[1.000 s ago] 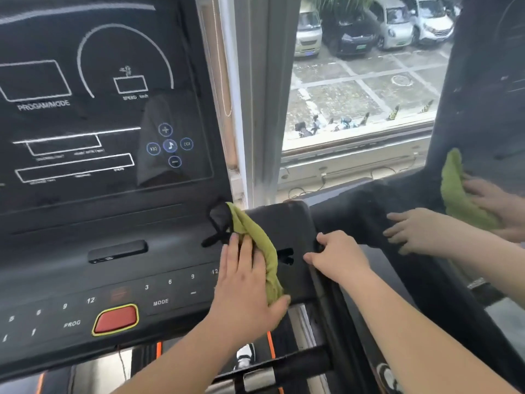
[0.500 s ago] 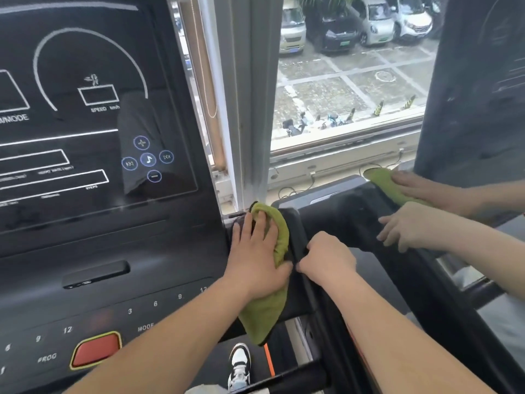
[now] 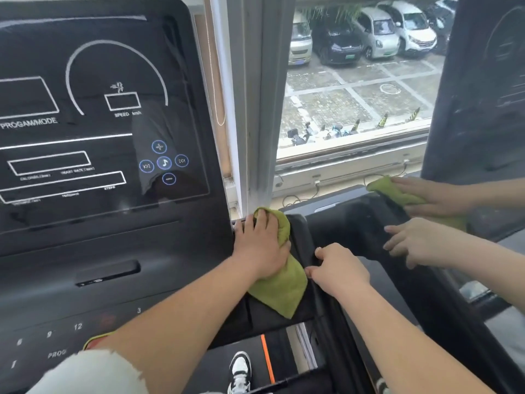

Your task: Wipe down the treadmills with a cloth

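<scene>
The black treadmill console (image 3: 93,240) fills the left of the view. My left hand (image 3: 260,245) lies on a bunched green cloth (image 3: 279,288) at the console's upper right corner, fingers curled over the top fold and thumb round its side. The cloth's loose end hangs down over the black side tray (image 3: 301,231). My right hand (image 3: 339,270) sits just right of the cloth, its bent fingers hooked on the tray's outer edge.
From the right a second pair of hands reaches in: one hand (image 3: 434,194) presses another green cloth (image 3: 392,190), the other hand (image 3: 417,243) rests on the black housing (image 3: 360,220). A window frame (image 3: 255,109) stands behind. A shoe (image 3: 240,368) is on the belt below.
My left hand has carried the cloth from the button panel up to the console's top right corner and bunched it. My right hand stayed on the tray edge.
</scene>
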Tool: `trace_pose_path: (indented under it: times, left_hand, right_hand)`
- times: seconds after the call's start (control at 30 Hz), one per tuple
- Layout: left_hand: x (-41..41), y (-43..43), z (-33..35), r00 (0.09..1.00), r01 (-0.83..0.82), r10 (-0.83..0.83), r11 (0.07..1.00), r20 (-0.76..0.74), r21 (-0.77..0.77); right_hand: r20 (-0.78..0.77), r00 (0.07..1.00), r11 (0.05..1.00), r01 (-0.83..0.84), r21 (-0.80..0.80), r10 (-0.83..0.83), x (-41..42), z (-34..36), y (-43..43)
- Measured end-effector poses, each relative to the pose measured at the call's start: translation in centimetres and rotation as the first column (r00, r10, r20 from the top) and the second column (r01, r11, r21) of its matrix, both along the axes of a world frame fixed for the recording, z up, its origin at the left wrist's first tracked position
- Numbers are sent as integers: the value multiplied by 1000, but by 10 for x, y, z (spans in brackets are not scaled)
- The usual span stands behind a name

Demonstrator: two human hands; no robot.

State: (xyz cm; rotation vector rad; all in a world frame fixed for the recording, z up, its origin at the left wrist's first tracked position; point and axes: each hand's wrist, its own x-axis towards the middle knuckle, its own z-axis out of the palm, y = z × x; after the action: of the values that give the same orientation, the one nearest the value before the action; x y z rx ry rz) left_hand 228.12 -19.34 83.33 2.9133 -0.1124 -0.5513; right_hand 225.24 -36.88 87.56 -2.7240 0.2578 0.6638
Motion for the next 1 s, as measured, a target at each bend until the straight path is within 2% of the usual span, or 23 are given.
trace_pose_path:
  times: [0.17,0.33,0.43,0.53,0.7,0.77,0.87,1.0]
  left_hand:
    - [-59,-13,9,998,62,-62,996,7,-60]
    - [-94,0,6,970,245,-245,969,-8,36]
    - [-52,7,6,983,178,-178,984,36,20]
    - [-18,6,5,993,114,-114,993,-25,19]
    - [-71,-9,9,995,95,-93,994,39,-49]
    - [-104,-14,3,981,192,-190,981,34,-42]
    - [-135,-14,-14,927,364,-367,930,80,56]
    - [-124,-4,-9,911,398,-398,917,111,20]
  right_hand:
    - [24,1000,1000,-2,11,2,-6,2,2]
    - [20,1000,1000,-16,10,16,-8,1,2]
    - [26,1000,1000,-10,3,9,-8,1,4]
    - [38,999,1000,2,-14,-1,-12,3,6]
    - [17,1000,1000,12,6,-13,-10,2,6]
    - [3,1000,1000,12,17,-12,-6,0,5]
    - [5,1000,1000,18,7,-18,-2,-1,6]
    - [10,1000,1000,6,-12,-5,0,-2,8]
